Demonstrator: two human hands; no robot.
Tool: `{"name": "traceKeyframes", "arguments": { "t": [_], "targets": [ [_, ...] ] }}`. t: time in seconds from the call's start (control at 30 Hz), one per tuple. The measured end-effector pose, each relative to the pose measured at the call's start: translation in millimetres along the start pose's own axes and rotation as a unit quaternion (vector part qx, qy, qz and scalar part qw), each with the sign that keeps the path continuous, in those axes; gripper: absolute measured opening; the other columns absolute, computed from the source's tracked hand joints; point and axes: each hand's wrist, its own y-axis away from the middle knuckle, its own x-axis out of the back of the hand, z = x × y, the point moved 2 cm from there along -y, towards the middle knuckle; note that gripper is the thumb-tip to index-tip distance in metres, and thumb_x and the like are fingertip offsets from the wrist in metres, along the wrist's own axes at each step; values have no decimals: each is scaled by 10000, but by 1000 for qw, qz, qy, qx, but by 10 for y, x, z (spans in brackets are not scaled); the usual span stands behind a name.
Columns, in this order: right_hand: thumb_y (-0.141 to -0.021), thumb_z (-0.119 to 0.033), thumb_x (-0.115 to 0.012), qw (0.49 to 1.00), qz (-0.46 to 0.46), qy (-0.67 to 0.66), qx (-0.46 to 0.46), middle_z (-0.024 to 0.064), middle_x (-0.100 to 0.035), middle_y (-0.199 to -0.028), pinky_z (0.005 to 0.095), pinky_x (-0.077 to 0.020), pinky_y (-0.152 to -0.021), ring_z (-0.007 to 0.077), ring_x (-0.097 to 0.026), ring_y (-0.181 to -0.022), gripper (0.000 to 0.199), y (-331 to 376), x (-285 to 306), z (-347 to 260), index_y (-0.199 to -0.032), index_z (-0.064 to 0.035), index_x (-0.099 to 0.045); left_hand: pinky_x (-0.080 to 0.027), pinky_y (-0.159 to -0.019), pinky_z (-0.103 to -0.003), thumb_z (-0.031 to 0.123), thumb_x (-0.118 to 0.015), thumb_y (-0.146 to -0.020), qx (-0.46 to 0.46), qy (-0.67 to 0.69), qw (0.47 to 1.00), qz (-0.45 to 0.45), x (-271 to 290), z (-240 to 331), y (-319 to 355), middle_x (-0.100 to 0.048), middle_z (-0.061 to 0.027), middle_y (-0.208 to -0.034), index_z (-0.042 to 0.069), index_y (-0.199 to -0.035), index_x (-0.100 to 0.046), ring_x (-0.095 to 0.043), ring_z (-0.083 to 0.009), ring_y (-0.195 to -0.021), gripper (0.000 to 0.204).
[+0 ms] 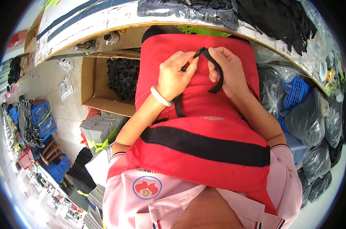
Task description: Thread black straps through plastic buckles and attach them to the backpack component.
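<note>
A narrow black strap (218, 72) is held between my two hands above the lap of my red apron (161, 44). My left hand (175, 74), with a white bangle (161, 96) at its wrist, pinches the strap's upper end, where a small dark piece shows at the fingertips. Whether that piece is a buckle or a fold is too small to tell. My right hand (232, 70) grips the strap between thumb and fingers. From there its free end curves down below the palm. Another dark bit pokes out under my left fingers, mostly hidden.
Left of my lap stands an open cardboard box (89, 82) holding many small black pieces (123, 78). A worktable (123, 19) crosses ahead, with black strips (276, 19) heaped on it. Filled plastic bags (306, 118) and a blue crate (296, 92) crowd the right side. Grey stacks (104, 126) sit at left.
</note>
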Motion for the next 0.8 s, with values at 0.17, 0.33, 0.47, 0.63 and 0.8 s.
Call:
{"name": "traceKeyframes", "arguments": {
  "t": [0.17, 0.33, 0.47, 0.63, 0.8],
  "targets": [
    [-942, -180, -592, 997, -8, 74, -2, 57, -593, -685, 230, -452, -463, 102, -544, -510, 216, -62, 36, 71, -1065, -8, -546, -454, -560, -239, -2, -703, -786, 20, 27, 999, -7, -4, -55, 32, -639, -74, -732, 1, -949, -693, -572, -119, -610, 163],
    [-949, -183, -583, 995, -14, 96, 39, 58, -597, -695, 235, -460, -489, 105, -551, -532, 359, -60, 10, 5, -1239, 2, -479, -452, -528, -231, 16, -691, -810, 116, 160, 980, -32, -69, -173, 117, -655, -54, -724, -2, -951, -684, -583, -91, -603, 142],
    [-965, -182, -552, 989, -16, 138, 57, 35, -587, -696, 218, -450, -480, 83, -529, -515, 359, -4, -46, 3, -1275, -19, -473, -357, -440, -163, 38, -674, -863, 266, 313, 912, -18, -71, -167, 115, -670, -34, -738, -13, -981, -687, -481, -12, -505, 129],
    [-969, -171, -544, 988, -16, 136, 76, 34, -589, -685, 219, -445, -476, 82, -527, -515, 334, 29, -58, -15, -1263, -24, -486, -360, -440, -171, 32, -672, -863, 292, 348, 890, -21, -80, -167, 105, -677, -47, -748, -19, -978, -683, -482, -18, -503, 127],
    [-957, -166, -566, 988, -21, 129, 81, 54, -601, -699, 226, -457, -489, 93, -551, -539, 312, 18, -48, 0, -1223, -11, -513, -360, -443, -172, 32, -669, -866, 304, 361, 882, -18, -81, -178, 129, -675, -49, -747, -22, -978, -682, -478, -18, -503, 125]
  ]
}}
